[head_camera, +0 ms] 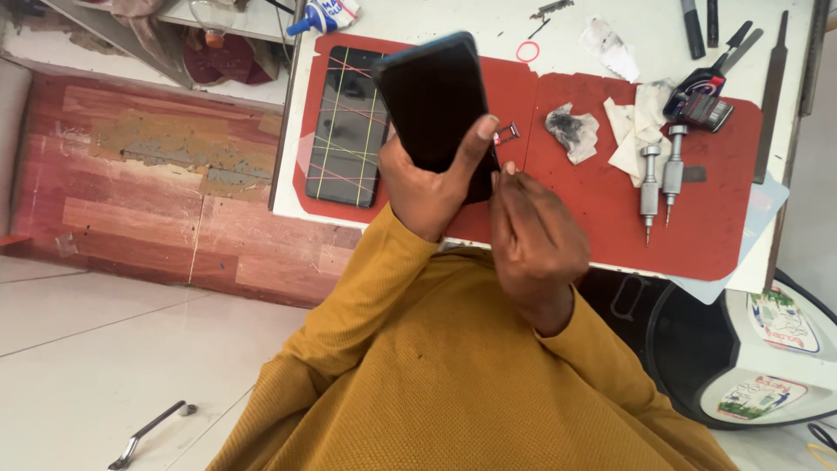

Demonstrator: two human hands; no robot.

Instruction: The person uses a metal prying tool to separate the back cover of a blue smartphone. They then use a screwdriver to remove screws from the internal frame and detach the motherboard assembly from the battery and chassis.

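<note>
My left hand (427, 187) grips a dark smartphone (433, 96) and holds it tilted above the red work mat (602, 218), thumb pressed on its right edge. My right hand (534, 234) is just to the right of the phone's lower edge, fingers curled together, with nothing visible in them. A small metal card tray (507, 133) shows beside the phone's right edge, above my right fingertips. I cannot tell whether it lies on the mat. Both sleeves are mustard yellow.
A second phone (349, 126) bound with coloured rubber bands lies on the mat's left part. Two silver screwdrivers (660, 179), crumpled tissues (573, 131), a red-black tool (697, 100), a file (772, 87) and a pink rubber band (527, 51) lie to the right. A glue bottle (323, 16) is at the top.
</note>
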